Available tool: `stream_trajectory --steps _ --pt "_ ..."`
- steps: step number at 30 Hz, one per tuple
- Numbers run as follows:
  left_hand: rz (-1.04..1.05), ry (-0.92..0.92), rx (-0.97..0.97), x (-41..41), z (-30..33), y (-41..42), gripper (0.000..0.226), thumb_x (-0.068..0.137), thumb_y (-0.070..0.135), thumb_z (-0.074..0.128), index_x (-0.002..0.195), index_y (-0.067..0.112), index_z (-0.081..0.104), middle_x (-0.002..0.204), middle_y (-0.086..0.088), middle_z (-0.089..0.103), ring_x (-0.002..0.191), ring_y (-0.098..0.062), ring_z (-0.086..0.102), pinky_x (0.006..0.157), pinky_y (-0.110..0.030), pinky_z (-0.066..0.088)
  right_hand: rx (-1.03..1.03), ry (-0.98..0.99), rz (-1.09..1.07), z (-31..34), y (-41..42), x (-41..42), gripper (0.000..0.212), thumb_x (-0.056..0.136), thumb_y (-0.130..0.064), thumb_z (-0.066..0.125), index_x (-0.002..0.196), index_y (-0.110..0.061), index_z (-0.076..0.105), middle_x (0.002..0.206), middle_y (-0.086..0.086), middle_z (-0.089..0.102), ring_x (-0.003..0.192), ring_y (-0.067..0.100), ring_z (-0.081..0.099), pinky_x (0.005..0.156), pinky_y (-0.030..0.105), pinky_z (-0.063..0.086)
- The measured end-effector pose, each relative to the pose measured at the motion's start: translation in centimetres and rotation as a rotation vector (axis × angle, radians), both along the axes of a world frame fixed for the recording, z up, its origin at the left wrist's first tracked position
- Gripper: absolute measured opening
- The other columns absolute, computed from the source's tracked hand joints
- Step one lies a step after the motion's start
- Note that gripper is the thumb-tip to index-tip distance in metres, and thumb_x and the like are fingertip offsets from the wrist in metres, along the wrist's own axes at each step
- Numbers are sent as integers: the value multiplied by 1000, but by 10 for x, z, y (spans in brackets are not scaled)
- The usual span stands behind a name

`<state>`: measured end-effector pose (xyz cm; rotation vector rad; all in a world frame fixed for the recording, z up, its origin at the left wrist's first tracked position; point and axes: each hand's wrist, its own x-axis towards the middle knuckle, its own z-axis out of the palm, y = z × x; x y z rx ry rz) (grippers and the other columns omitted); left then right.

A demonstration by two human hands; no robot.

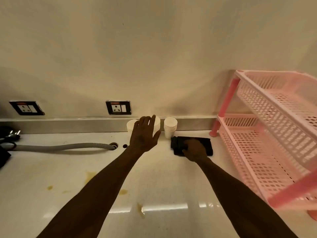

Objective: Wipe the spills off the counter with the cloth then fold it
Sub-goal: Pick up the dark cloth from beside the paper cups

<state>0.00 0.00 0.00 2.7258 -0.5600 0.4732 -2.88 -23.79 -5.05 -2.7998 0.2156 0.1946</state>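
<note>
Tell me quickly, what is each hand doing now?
Left hand: open, fingers spread, holding nothing, in front of the paper cups.
Right hand: pressed down on the dark cloth; whether it grips it cannot be told.

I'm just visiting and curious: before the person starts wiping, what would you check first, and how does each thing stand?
1. Right hand on the black cloth: ok.
2. Grip closed on cloth: cannot tell.
3. Brown spills on the counter not wiped: not ok.
4. Left hand open, empty, in front of the paper cups: ok.
5. Path from cloth to spills clear: ok.
6. Cloth damp: cannot tell.
</note>
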Motion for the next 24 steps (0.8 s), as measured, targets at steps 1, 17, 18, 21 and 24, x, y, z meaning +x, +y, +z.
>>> stream_trajectory --steps 1,17,18,21,24 --pt "-2 32 -5 0 -5 1 69 93 42 64 148 5 44 137 -18 60 126 -37 55 104 -53 45 -12 24 -7 -3 0 1 49 94 -27 69 140 -14 57 141 9 59 131 27 54 111 39 44" --pt "44 195 -10 -2 -55 12 69 96 46 58 154 13 37 152 -13 50 140 -30 46 113 -45 40 -77 -44 -40 -38 -13 19 34 98 -21 60 132 -16 63 147 10 53 139 30 42 119 49 33" --pt "39 200 -22 -2 -54 10 69 97 46 58 154 13 37 153 -12 49 141 -30 45 114 -45 40 -41 -101 -55 -36 -14 20 32 99 -19 57 130 -13 64 141 11 58 135 30 48 116 48 36" --pt "0 230 -87 -4 -50 1 70 96 44 61 154 14 37 154 -12 48 141 -30 44 114 -45 41 73 -201 -60 -21 -16 23 25 104 -20 48 122 -7 60 112 15 71 108 32 66 95 44 53" --pt "-58 332 -152 -7 -41 -11 72 94 47 64 155 17 37 158 -9 43 145 -29 40 117 -45 38 79 -236 6 -1 -20 23 27 107 -26 42 123 -8 55 99 16 72 88 32 69 71 39 53"
